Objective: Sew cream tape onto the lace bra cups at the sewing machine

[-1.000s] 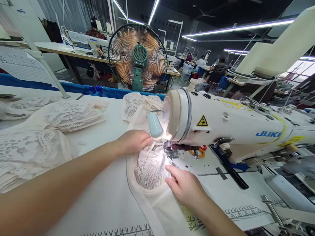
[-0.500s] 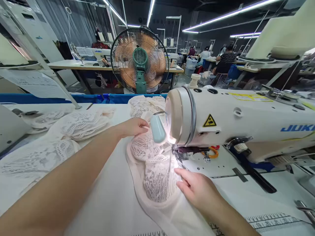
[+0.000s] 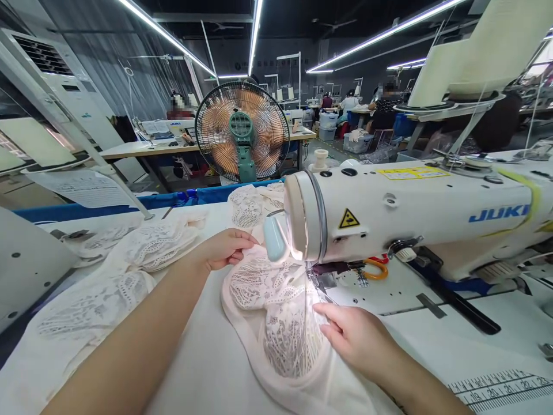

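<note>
A cream lace garment piece (image 3: 276, 311) lies on the white table under the head of a white JUKI sewing machine (image 3: 415, 213). My left hand (image 3: 224, 248) pinches the far edge of the lace, left of the machine's lit lamp (image 3: 276, 237). My right hand (image 3: 354, 340) rests on the near right part of the lace, its fingers pressing the fabric just in front of the presser foot (image 3: 317, 279). The needle itself is hidden in the glare.
Several more lace pieces (image 3: 142, 253) are piled on the table's left side. A standing fan (image 3: 242, 132) is behind the blue table edge. Orange-handled scissors (image 3: 371, 268) lie under the machine arm. Other people work at tables far behind.
The lace piece has been drawn toward me and left, away from under the needle. My left hand shifted left along its far edge; my right hand slid nearer to me. The view tilted up.
</note>
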{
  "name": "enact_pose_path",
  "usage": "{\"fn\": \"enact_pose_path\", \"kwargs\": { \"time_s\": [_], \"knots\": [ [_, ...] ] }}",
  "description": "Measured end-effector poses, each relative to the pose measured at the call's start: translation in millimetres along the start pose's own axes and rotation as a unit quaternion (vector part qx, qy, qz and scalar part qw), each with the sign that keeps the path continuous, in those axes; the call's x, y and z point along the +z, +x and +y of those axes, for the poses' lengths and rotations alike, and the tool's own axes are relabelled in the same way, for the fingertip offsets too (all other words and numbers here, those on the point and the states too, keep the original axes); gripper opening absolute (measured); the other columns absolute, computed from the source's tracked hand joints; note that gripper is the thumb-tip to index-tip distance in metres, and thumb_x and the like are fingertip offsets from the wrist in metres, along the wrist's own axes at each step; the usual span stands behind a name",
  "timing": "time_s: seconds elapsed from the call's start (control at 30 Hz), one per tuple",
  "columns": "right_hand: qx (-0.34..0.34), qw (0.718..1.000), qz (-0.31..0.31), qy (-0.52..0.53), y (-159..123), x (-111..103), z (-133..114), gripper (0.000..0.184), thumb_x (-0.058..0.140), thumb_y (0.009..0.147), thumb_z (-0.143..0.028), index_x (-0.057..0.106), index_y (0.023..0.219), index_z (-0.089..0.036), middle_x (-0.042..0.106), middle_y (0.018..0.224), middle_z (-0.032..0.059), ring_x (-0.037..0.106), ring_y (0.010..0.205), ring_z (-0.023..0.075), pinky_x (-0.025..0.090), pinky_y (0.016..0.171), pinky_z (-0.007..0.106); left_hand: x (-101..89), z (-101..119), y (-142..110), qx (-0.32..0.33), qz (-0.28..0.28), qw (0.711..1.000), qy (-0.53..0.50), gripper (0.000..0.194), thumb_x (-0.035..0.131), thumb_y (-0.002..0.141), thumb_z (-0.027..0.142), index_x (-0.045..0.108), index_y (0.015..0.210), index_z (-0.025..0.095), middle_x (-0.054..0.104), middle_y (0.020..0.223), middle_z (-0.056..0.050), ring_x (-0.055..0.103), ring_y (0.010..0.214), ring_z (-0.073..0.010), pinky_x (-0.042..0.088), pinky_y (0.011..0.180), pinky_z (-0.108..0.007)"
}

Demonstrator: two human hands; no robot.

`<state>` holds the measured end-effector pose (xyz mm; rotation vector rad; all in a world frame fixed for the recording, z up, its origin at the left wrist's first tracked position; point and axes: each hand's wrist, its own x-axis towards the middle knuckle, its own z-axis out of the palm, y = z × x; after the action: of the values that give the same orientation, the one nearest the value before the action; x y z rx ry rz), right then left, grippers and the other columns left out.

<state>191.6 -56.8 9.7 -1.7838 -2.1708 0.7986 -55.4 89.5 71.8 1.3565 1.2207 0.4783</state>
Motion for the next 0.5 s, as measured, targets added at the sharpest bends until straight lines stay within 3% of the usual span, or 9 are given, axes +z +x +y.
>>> {"fn": "enact_pose_path", "kwargs": {
  "time_s": [0.5],
  "knots": [
    [-0.014, 1.000, 0.014, -0.002, -0.4, 0.4, 1.1, 0.020, 0.041, 0.081, -0.018, 0.059, 0.081, -0.026, 0.052, 0.061, -0.0015, 0.047, 0.057, 0.0158, 0.024, 0.050, 0.026, -1.9, 4.1, 0.4, -0.012, -0.002, 1.000, 0.024, 0.020, 0.074, 0.053, 0.025, 0.058, 0.062, 0.017, 0.027, 0.045, 0.010, 0.017, 0.044, -0.0038, 0.012, 0.044, -0.023]
  ]
}}
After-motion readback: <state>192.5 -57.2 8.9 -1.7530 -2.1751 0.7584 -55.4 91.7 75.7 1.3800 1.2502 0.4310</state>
